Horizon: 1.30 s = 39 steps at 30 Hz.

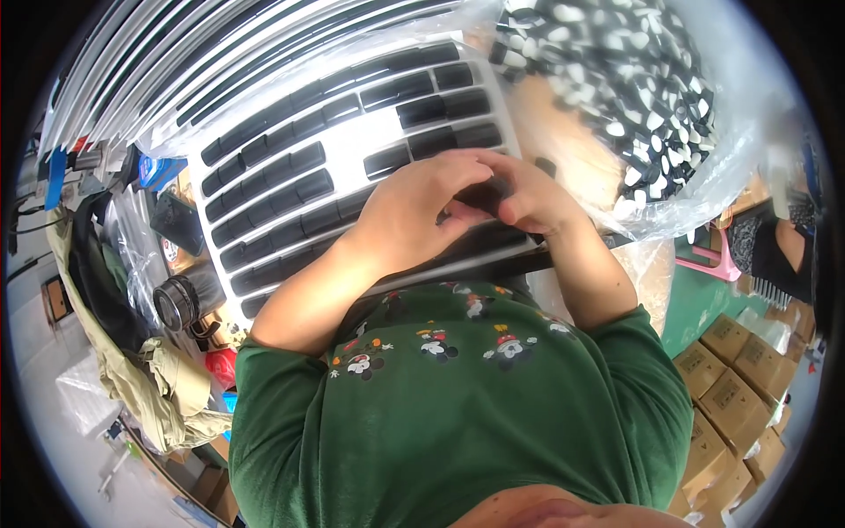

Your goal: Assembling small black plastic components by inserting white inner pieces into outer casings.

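My left hand [414, 211] and my right hand [541, 194] meet over the near right part of a white tray [363, 141]. Both have curled fingers, with the fingertips almost touching. A dark patch shows in the gap between them; whether it is a held piece or the tray behind, I cannot make out. Rows of glossy black pieces [273, 180] fill much of the tray, with a bare white stretch in its middle. One small dark piece [546, 165] lies just beyond my right hand. To the right, a clear plastic bag [704, 189] holds a heap of loose black-and-white pieces [660, 106].
Stacked white trays [167, 62] rise at the far left. A clear cylinder with a black ring [176, 304] stands left of the tray, near hanging clothes [167, 387]. Cardboard boxes [726, 405] and a pink plastic item [715, 257] are at right. Another person's arm [790, 245] shows there.
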### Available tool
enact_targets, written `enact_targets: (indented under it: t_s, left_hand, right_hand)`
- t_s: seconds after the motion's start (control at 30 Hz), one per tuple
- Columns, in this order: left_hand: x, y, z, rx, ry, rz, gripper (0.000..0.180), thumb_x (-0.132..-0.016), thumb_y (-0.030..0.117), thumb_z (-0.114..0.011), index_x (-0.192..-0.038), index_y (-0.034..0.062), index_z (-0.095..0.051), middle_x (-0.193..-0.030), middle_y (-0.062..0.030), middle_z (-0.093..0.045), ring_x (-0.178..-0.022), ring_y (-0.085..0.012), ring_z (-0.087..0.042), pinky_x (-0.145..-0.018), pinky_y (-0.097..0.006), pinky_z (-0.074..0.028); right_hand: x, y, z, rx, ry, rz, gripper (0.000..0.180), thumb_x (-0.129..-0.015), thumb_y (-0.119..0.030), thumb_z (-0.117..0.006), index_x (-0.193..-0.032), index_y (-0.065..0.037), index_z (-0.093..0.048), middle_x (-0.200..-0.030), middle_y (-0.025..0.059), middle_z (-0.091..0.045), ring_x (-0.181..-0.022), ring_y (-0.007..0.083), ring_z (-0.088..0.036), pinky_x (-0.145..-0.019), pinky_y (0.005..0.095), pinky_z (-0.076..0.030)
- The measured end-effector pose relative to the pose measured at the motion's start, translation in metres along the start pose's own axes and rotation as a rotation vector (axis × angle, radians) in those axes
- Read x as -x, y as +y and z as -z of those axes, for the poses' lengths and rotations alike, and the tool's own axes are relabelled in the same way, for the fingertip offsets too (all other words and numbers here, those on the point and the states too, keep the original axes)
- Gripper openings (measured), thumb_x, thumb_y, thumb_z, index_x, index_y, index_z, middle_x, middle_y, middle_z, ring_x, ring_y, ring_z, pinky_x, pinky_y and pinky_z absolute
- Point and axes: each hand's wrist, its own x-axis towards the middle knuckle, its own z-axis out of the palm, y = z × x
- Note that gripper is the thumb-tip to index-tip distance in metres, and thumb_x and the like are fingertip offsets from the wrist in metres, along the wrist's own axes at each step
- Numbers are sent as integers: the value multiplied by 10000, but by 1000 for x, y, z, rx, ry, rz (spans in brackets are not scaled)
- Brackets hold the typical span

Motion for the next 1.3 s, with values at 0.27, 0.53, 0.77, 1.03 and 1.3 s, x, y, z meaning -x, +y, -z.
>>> enact_targets:
  t_s: [0.27, 0.53, 0.77, 1.03, 1.3]
  left_hand:
    - [-1, -21, -9, -19, 24, -354, 557, -636, -35, -741, -1113, 94, -484, -1051, -124, -623, -939, -309, -638, -715, -360, -547]
    - [4, -6, -6, -60, -21, -340, 440, -623, 26, -753, -1016, 90, -566, -1027, -85, -609, -889, -291, -622, -710, -337, -529]
    - [17, -25, -8, 46, -98, -598, 353, -767, 215, -699, -1044, 64, -540, -964, -121, -585, -831, -300, -597, -674, -378, -494]
    - [21, -35, 1, -72, 123, 12, 477, -696, 52, -740, -1143, 68, -575, -1120, -137, -616, -1051, -300, -596, -894, -356, -476]
    - [8, -91, 45, -573, -146, 245, 467, -717, 58, -715, -1161, 75, -568, -1098, -126, -605, -1062, -304, -556, -921, -363, -451]
  right_hand:
    - [14, 10, -5, -194, -140, -124, 695, -710, -232, -782, -1244, 57, -442, -1098, 130, -570, -949, 196, -607, -855, 312, -496]
    - [24, 23, -24, -89, 13, -30, 549, -744, -231, -680, -1178, 49, -492, -962, 76, -596, -880, 141, -580, -804, 265, -454]
    - [31, 15, -48, 103, -20, -197, 480, -713, -126, -729, -1130, 40, -559, -1022, 44, -606, -945, 100, -548, -830, 245, -432]
    - [23, -31, -21, 929, 176, -16, 415, -755, -124, -706, -1144, -33, -592, -1019, 82, -611, -914, 169, -588, -795, 291, -465]
    - [2, -69, 73, 1967, 683, -136, 274, -882, -128, -460, -1114, -116, -607, -1113, 127, -589, -1040, 319, -548, -846, 386, -460]
